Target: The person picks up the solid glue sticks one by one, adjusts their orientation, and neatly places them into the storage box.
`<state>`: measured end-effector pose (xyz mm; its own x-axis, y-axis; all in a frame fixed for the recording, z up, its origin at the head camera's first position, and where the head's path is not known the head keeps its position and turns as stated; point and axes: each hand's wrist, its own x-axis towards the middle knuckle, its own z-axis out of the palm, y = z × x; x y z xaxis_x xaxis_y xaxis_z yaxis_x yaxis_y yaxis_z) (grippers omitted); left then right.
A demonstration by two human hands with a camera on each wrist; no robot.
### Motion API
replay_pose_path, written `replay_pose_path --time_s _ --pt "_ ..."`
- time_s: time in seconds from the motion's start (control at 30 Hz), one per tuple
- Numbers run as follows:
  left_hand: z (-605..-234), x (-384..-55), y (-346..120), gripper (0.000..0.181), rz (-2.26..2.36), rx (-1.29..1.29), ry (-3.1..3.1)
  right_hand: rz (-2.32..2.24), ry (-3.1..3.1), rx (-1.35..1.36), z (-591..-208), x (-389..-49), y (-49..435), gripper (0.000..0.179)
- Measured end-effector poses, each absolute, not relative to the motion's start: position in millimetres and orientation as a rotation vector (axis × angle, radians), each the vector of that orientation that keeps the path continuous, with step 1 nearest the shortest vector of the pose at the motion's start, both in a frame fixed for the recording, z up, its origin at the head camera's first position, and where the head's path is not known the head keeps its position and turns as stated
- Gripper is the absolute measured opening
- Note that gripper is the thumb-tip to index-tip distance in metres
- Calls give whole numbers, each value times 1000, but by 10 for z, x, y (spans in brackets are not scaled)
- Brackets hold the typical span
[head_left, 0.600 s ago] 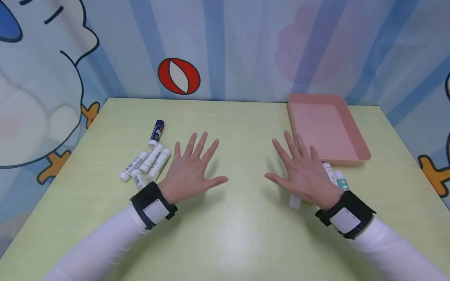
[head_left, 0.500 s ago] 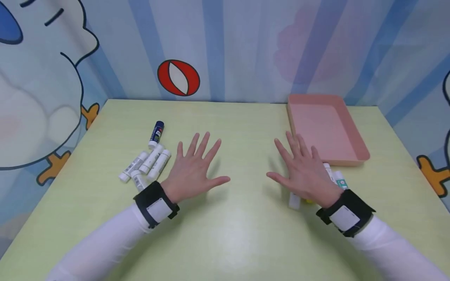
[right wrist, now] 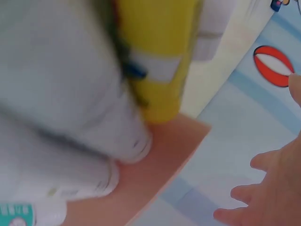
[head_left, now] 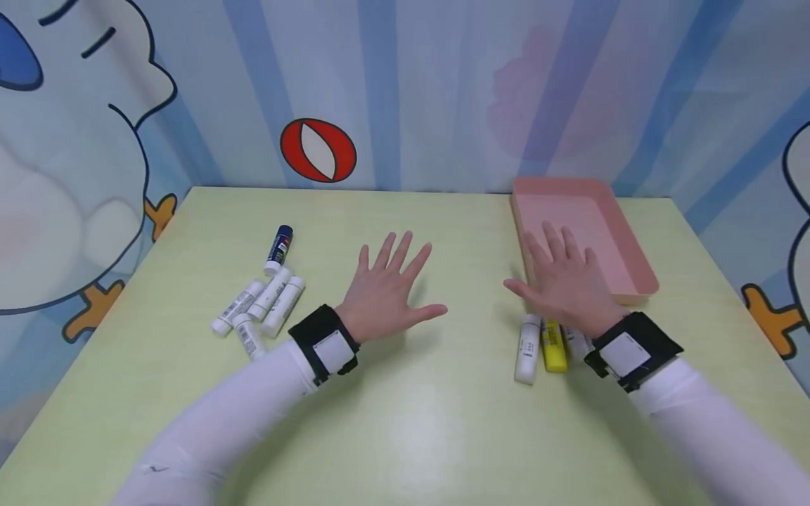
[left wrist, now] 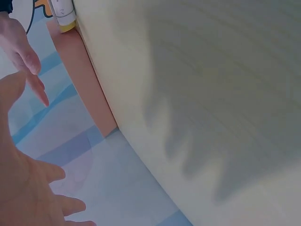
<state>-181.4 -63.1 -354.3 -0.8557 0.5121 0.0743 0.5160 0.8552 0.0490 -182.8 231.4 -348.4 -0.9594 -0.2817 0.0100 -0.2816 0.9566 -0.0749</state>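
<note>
head view, bench [head_left: 405, 422], left to right. left group: four white tubes [head_left: 237, 307] lie close together at differing angles, labels too small to read. a dark blue tube [head_left: 279, 250] lies just beyond them, its white end toward the group. left hand [head_left: 389, 292]: right of this group and apart from it, fingers straight and spread, holding nothing; its shadow falls on the bench. right group: a white tube [head_left: 527, 351] lies beside a yellow tube [head_left: 554, 348], with another pale tube [head_left: 577, 344] partly hidden by the right hand [head_left: 569, 284]. that hand: fingers straight, slightly spread, nothing held; it covers part of the pink tray [head_left: 623, 246] in this view. right wrist view also shows a teal-labelled tube [right wrist: 19, 215], near the tray.
</note>
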Motion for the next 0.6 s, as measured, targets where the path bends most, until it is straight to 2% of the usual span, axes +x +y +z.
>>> replay_pose_path --time_s 0.27,0.43,0.6 --pt "-3602 -2046 -422 94 -132 -773 -3020 -146 3111 -402 -3452 -2042 2632 82" --pt "-3596 -2163 -301 93 -235 -716 -3060 46 3132 -413 -3440 -2156 2781 79" --pt "-3588 -2245 -130 93 -335 -677 -3103 -38 3145 -215 -3474 -2239 2911 87"
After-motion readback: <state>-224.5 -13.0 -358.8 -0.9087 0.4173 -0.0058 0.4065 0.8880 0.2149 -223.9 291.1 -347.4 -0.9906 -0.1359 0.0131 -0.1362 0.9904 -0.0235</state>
